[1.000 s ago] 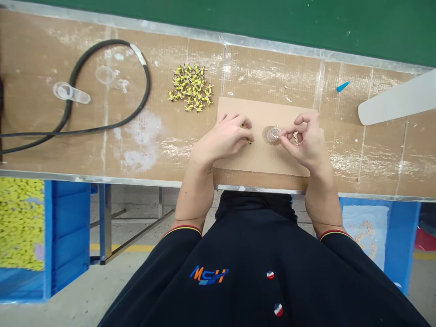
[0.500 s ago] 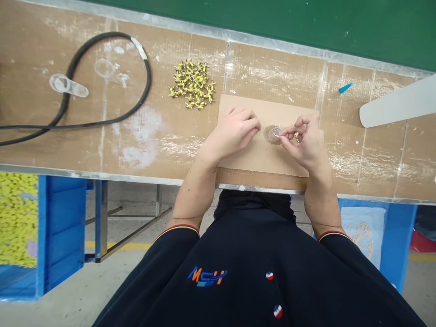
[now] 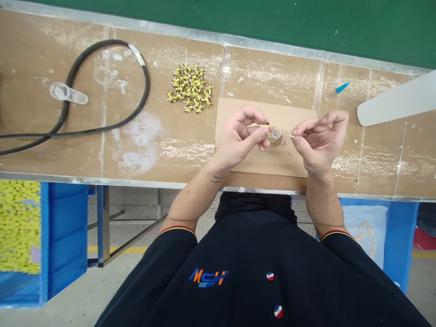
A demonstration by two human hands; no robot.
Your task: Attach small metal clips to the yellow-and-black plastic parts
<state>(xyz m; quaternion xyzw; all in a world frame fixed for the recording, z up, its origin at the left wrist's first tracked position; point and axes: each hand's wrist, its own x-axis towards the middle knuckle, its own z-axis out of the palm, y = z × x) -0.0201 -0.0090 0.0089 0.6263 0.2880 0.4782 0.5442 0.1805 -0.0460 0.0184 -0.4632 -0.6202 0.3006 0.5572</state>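
Note:
My left hand [image 3: 244, 136] pinches a small yellow-and-metal terminal [image 3: 266, 129] between thumb and fingertips, right beside a small round transparent cup [image 3: 275, 135]. The cup stands on a cardboard sheet [image 3: 259, 159], with tiny gold bits scattered near it. My right hand [image 3: 319, 141] is a little to the right of the cup, not touching it. Its thumb and forefinger are pinched on a tiny gold part [image 3: 292, 135]. A heap of several yellow terminals [image 3: 190, 88] lies on the bench, left of the sheet.
A coiled black cable [image 3: 102, 91] and a transparent plastic paddle [image 3: 66, 93] lie at the bench's left. A blue pointed piece [image 3: 342, 87] and a white blade [image 3: 397, 102] are at the right. Below the bench edge stand blue bins [image 3: 64, 236] holding yellow parts and gold parts.
My right hand has moved right, away from the cup, and its fingers have opened out. My left hand has moved up to the cup, with the yellow terminal now showing between its fingertips.

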